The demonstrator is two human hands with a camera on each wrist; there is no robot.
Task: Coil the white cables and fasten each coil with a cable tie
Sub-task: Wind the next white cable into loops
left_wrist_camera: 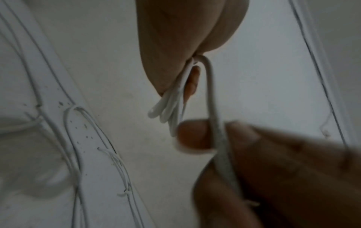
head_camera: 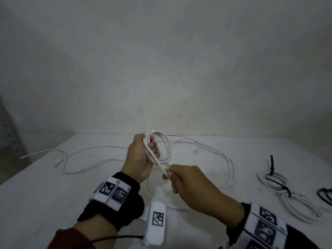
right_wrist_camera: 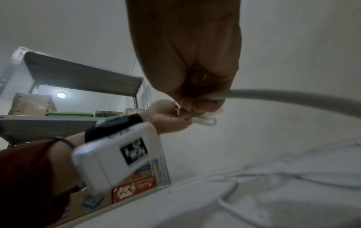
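My left hand [head_camera: 143, 155] is raised above the table and grips a small coil of white cable [head_camera: 164, 146], its loops bunched in the fist [left_wrist_camera: 171, 98]. From the coil a strand of the same cable [head_camera: 159, 165] runs down to my right hand [head_camera: 179, 178], which pinches it between thumb and fingers [left_wrist_camera: 197, 137] just below and right of the left hand. In the right wrist view the pinched cable [right_wrist_camera: 273, 95] leads off to the right. The rest of this cable [head_camera: 228, 168] trails in a wide loop over the white table [head_camera: 53, 203].
Another loose white cable [head_camera: 80, 159] lies across the table's left half. At the right sit two finished coils [head_camera: 294, 200] bound with black cable ties [head_camera: 271, 168], and spare black ties [head_camera: 325, 195] near the right edge. Shelving with boxes [right_wrist_camera: 82, 80] stands left.
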